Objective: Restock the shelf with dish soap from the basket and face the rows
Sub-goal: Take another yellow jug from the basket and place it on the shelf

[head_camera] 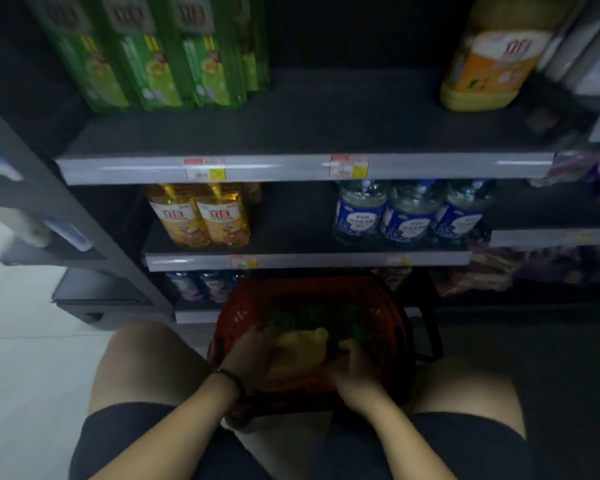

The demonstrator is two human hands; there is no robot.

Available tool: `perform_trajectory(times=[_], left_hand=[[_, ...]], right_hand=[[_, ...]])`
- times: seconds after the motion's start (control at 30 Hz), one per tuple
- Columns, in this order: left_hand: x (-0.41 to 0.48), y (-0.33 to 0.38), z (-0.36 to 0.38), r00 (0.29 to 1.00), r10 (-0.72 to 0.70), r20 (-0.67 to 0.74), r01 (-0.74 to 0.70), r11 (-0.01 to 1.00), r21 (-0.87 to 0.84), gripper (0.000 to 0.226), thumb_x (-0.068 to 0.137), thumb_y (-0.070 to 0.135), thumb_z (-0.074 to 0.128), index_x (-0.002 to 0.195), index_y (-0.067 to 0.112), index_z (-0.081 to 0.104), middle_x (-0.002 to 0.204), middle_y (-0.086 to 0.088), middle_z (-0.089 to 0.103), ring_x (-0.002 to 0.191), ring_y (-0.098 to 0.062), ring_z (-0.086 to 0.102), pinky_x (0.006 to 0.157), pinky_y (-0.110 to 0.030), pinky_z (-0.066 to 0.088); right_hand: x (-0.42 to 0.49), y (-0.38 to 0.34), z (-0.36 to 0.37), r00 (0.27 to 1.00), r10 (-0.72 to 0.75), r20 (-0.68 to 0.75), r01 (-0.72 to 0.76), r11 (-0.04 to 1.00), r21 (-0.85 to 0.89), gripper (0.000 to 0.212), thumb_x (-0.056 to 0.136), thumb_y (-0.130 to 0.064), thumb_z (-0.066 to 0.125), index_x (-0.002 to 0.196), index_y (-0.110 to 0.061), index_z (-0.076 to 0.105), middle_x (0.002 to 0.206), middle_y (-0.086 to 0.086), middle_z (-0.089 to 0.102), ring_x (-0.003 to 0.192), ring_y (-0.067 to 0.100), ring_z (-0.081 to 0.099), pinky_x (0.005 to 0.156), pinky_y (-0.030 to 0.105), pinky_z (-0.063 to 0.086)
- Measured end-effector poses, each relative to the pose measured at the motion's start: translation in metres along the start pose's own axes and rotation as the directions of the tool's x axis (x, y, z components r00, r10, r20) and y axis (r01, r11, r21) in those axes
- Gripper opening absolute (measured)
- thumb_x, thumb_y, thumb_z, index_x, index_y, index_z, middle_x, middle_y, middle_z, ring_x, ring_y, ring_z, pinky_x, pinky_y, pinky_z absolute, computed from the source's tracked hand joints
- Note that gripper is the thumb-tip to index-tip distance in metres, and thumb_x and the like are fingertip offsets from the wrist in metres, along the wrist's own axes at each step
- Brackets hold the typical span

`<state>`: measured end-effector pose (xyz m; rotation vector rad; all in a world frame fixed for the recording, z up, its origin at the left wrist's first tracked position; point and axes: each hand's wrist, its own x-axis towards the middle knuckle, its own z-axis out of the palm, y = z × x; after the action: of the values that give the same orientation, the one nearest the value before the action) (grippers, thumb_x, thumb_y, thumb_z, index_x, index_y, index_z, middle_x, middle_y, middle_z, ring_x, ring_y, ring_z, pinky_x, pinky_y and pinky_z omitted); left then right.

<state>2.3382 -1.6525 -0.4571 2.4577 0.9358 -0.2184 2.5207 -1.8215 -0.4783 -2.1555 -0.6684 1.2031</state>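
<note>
Basket (229,327): red plastic, on the floor between bare knees (142,362), at the foot of the shelving.

Left hand (248,355): reaches down into the basket, back of hand up, fingers curled round the left side of a yellow bottle (302,351). Dark band (229,377) on the wrist, just short of the basket's near rim.

Right hand (352,372): reaches in over the basket's near rim, fingers curled round the right side of the same bottle, gripping it.

Yellow bottle: lies inside the basket toward its near side, clasped between both hands. No label showing.

Green bottles (281,318): inside the basket, beyond the yellow one, dim and blurred.

Amber bottles (201,216): two, upright, one shelf above the basket and to its left. White label band with large red characters, too blurred to read.

Clear bottles (406,216): three, blue labels, same shelf, above and right of the basket. Print unreadable.

Tall green bottles (153,64): a row two shelves above the basket, to its left. Grey panel with dark characters, unreadable.

Orange jug (489,64): same level, far above and right of the basket. Red characters on white, blurred.

Price tags (349,166): red, white and yellow, on the shelf edge above the basket. Figures unreadable.
</note>
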Motion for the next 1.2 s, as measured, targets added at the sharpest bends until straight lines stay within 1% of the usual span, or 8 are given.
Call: perform_trajectory(times=[0.2,0.3,0.53,0.6,0.7,0.8,0.93,1.2], left_hand=[[-0.006,0.033,-0.076,0.979,0.107,-0.172,-0.107,0.994,0.008,0.024,0.104,0.029,0.059,0.128,0.027,0.059,0.125,0.006,0.065,0.11,-0.013,0.067,0.092,-0.03,0.056],[-0.006,0.059,-0.117,0.959,0.131,-0.252,-0.15,0.987,-0.059,0.022,0.106,0.032,0.054,0.126,0.027,0.06,0.121,0.008,0.066,0.107,-0.011,0.066,0.09,-0.029,0.054],[-0.013,0.123,-0.206,0.879,0.261,-0.399,-0.343,0.927,-0.152,0.019,0.102,0.053,0.053,0.11,0.036,0.058,0.093,0.013,0.068,0.085,-0.001,0.064,0.069,-0.026,0.049],[-0.013,0.138,-0.227,0.87,0.239,-0.432,-0.36,0.906,-0.224,0.021,0.1,0.053,0.058,0.106,0.033,0.062,0.089,0.01,0.069,0.082,-0.002,0.066,0.066,-0.026,0.05],[-0.007,0.162,-0.249,0.854,0.126,-0.505,-0.382,0.811,-0.443,0.027,0.094,0.057,0.067,0.098,0.03,0.067,0.088,0.003,0.074,0.082,-0.011,0.071,0.071,-0.037,0.055],[-0.003,0.176,-0.255,0.892,0.103,-0.441,-0.387,0.679,-0.624,0.038,0.094,0.063,0.062,0.116,0.032,0.063,0.108,0.004,0.076,0.1,-0.014,0.074,0.085,-0.039,0.063],[0.005,0.193,-0.249,0.92,0.33,-0.211,-0.372,0.571,-0.732,0.058,0.094,0.017,0.078,0.143,0.029,0.05,0.134,0.009,0.071,0.124,-0.012,0.068,0.096,-0.031,0.06],[0.068,0.232,-0.268,0.908,0.122,-0.402,-0.419,0.334,-0.844,0.049,0.083,0.007,0.083,0.128,0.013,0.067,0.12,-0.009,0.078,0.111,-0.03,0.075,0.093,-0.052,0.062]], right_hand=[[-0.013,-0.029,-0.027,0.962,-0.261,-0.084,0.267,0.961,0.075,0.083,0.074,-0.063,0.086,0.148,-0.046,0.051,0.143,-0.017,0.063,0.132,0.009,0.062,0.112,0.039,0.052],[-0.026,-0.059,-0.056,0.924,-0.363,-0.122,0.37,0.929,0.033,0.091,0.072,-0.054,0.09,0.152,-0.043,0.047,0.149,-0.017,0.059,0.138,0.006,0.056,0.116,0.034,0.048],[-0.067,-0.119,-0.134,0.861,-0.488,-0.144,0.509,0.832,0.22,0.081,0.067,-0.011,0.101,0.134,-0.031,0.06,0.115,-0.009,0.079,0.107,0.003,0.074,0.08,0.02,0.059],[-0.077,-0.131,-0.152,0.841,-0.514,-0.168,0.541,0.805,0.243,0.078,0.067,-0.016,0.101,0.133,-0.027,0.062,0.116,-0.007,0.08,0.108,0.01,0.076,0.081,0.023,0.061],[-0.094,-0.153,-0.18,0.822,-0.53,-0.209,0.569,0.768,0.293,0.074,0.066,-0.027,0.098,0.131,-0.023,0.064,0.116,-0.001,0.081,0.106,0.017,0.078,0.085,0.032,0.065],[-0.104,-0.171,-0.205,0.803,-0.528,-0.276,0.595,0.733,0.33,0.067,0.068,-0.03,0.1,0.125,-0.021,0.066,0.112,0.004,0.082,0.101,0.02,0.08,0.084,0.036,0.066],[-0.108,-0.196,-0.239,0.749,-0.556,-0.361,0.658,0.685,0.312,0.058,0.069,-0.025,0.088,0.122,-0.019,0.067,0.108,0.001,0.083,0.097,0.02,0.081,0.078,0.031,0.066],[-0.076,-0.249,-0.303,0.744,-0.561,-0.364,0.66,0.704,0.263,0.047,0.087,-0.038,0.084,0.13,-0.031,0.066,0.112,-0.011,0.082,0.099,0.01,0.08,0.082,0.031,0.065]])
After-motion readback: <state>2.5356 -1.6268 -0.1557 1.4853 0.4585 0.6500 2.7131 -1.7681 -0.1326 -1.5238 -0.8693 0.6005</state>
